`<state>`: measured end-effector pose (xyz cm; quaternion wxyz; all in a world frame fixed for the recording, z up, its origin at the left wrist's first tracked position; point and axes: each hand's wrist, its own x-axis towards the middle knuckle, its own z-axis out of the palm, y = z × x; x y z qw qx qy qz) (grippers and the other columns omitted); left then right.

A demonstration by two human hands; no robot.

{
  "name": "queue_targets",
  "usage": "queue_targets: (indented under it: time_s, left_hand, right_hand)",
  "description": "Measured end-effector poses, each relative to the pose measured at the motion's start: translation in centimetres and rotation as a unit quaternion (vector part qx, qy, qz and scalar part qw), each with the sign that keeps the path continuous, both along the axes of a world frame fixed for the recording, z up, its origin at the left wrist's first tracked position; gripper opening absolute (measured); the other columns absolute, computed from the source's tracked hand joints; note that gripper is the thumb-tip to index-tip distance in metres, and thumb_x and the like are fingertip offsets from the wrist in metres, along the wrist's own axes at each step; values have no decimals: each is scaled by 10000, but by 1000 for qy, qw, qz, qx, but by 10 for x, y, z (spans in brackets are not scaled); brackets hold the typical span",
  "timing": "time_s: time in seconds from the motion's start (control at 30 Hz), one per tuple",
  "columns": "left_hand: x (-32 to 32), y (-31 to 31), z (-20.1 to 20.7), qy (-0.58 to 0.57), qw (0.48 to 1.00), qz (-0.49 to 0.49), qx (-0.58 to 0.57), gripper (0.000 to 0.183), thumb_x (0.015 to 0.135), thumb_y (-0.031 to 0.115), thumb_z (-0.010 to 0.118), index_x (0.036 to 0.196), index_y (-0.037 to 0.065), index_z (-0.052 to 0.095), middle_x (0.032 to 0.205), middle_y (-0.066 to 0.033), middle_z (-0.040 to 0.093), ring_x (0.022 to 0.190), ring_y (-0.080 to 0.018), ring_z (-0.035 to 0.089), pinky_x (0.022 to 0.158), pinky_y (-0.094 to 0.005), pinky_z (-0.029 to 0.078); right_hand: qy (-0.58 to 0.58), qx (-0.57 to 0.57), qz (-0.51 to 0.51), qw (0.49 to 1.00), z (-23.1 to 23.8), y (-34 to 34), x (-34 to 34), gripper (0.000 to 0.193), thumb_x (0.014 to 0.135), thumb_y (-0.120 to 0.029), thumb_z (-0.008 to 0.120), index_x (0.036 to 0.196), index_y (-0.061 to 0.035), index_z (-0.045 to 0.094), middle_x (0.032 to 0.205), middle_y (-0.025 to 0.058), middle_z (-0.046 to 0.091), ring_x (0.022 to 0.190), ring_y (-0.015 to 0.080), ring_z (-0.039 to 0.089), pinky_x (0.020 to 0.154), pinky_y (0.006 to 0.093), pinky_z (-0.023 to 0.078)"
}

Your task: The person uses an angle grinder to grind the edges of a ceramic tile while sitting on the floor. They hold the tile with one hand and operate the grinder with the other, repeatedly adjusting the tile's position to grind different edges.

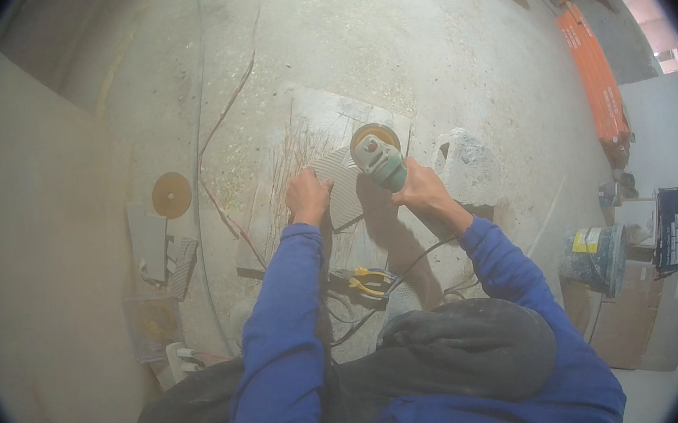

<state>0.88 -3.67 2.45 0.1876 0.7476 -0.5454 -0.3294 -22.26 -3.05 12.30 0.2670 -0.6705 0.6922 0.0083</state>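
My right hand [425, 187] is wrapped round the body of a green and grey angle grinder [383, 163]. The grinder's brownish round disc [375, 135] is at its far end, over a scored board [302, 133] on the floor. On that board lies a piece of ridged tile [341, 188], its grooved face up. My left hand [308, 196] grips the tile's left edge, fingers closed. The disc is beside the tile's far right corner; whether it touches cannot be made out. Pliers with yellow and black handles [371, 281] lie nearer my knees.
At left lie a loose brown disc [171, 195], tile offcuts [185, 267], a clear square case [154, 327] and a power strip [180, 361]. Cables [200, 160] cross the floor. A rough concrete block [466, 167] stands right of the board, and a bucket [594, 259] farther right.
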Motion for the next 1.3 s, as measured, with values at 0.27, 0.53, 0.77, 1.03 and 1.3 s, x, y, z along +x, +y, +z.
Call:
queue_targets:
  time_s: [0.27,0.53,0.77,1.03,1.3]
  left_hand:
    - [0,1,6,5,1000,-3,4,371,824,346,799,1008,35,718,1020,-224,731,999,-408,703,839,-512,552]
    - [0,1,6,-1,1000,-2,2,404,806,359,794,1019,24,715,1020,-226,730,991,-406,703,844,-502,544]
    - [0,2,7,0,1000,-10,11,384,838,350,792,1042,37,706,1049,-226,726,1018,-413,698,850,-516,550]
    - [-2,2,5,-3,1000,-3,9,379,837,354,794,1033,40,711,1040,-220,729,1008,-404,702,846,-509,547]
    - [-1,2,1,9,1000,4,-7,394,815,359,800,1006,24,716,1001,-222,734,960,-399,710,822,-498,541]
  right_hand:
    - [1,-23,20,1000,-4,0,-1,620,678,-274,818,1113,66,537,948,308,697,942,457,698,807,494,561]
    - [4,-19,20,1000,-3,-1,0,612,687,-267,816,1118,67,540,959,309,697,952,464,695,817,504,559]
    - [15,-21,24,999,0,0,1,625,693,-262,821,1140,72,538,969,312,698,956,464,695,820,504,561]
    - [13,-16,20,1000,2,0,3,633,692,-263,818,1151,70,537,972,312,698,953,462,695,819,503,562]
    - [2,-17,12,1000,1,2,1,629,670,-250,811,1148,58,540,959,298,698,940,451,697,818,485,557]
